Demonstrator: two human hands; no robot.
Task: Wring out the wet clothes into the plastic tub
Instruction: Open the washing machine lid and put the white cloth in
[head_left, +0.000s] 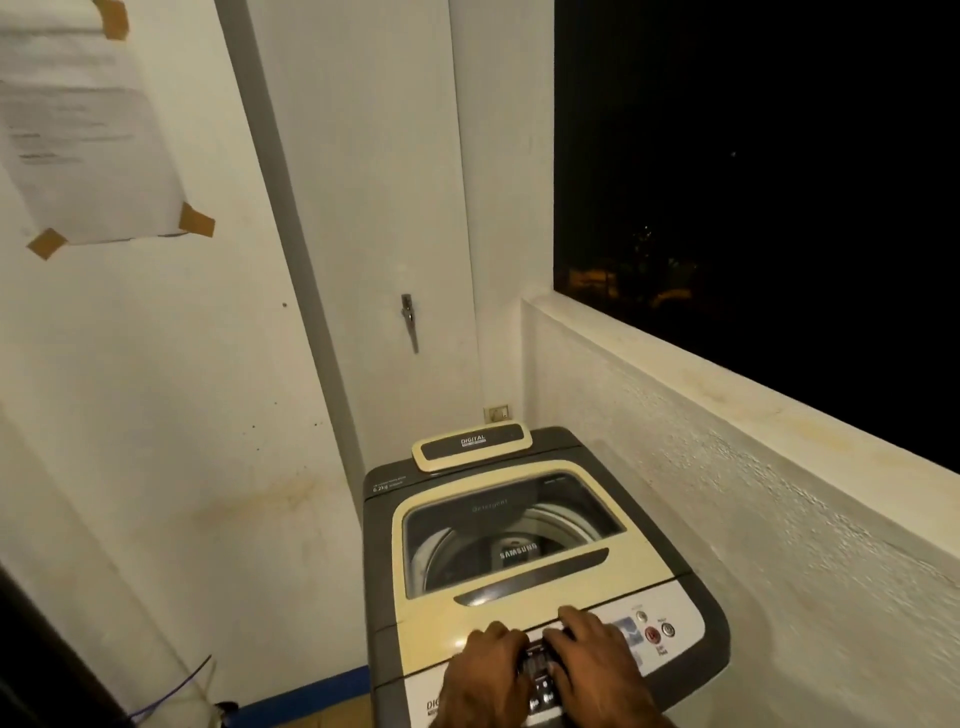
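Observation:
A top-loading washing machine stands in the corner, and its cream lid with a clear window is down. Through the window I see the steel drum; I cannot make out any clothes inside. My left hand and my right hand lie side by side on the control panel, with the fingers curled at the lid's front edge and the fingertips hidden. No wet clothes and no plastic tub are in view.
A white wall with a taped paper notice is on the left. A door with a metal handle stands behind the machine. A low white parapet runs along the right, with dark night beyond it. A blue strip and cords lie at floor level at the lower left.

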